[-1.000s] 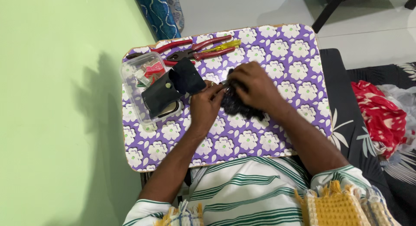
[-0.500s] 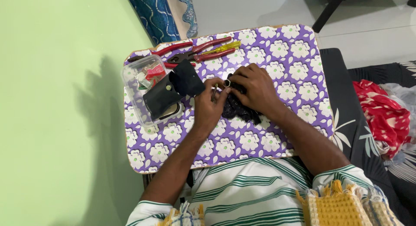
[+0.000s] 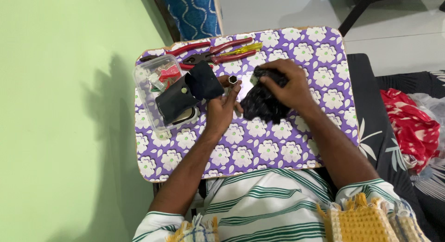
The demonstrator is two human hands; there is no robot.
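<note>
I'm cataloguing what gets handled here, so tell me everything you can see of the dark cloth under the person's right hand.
The dark cloth looks like soft black fabric with faint pale specks, crumpled into a loose bunch. It lies on the purple flowered tray, near its middle. The right hand presses on its top; the left hand is beside its left edge.

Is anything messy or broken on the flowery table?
Nothing looks broken or spilled. The black pouch lies flopped open over the clear plastic box, and the red pliers lie crossed. The left hand pinches a small metal piece; the right hand grips a dark cloth.
</note>
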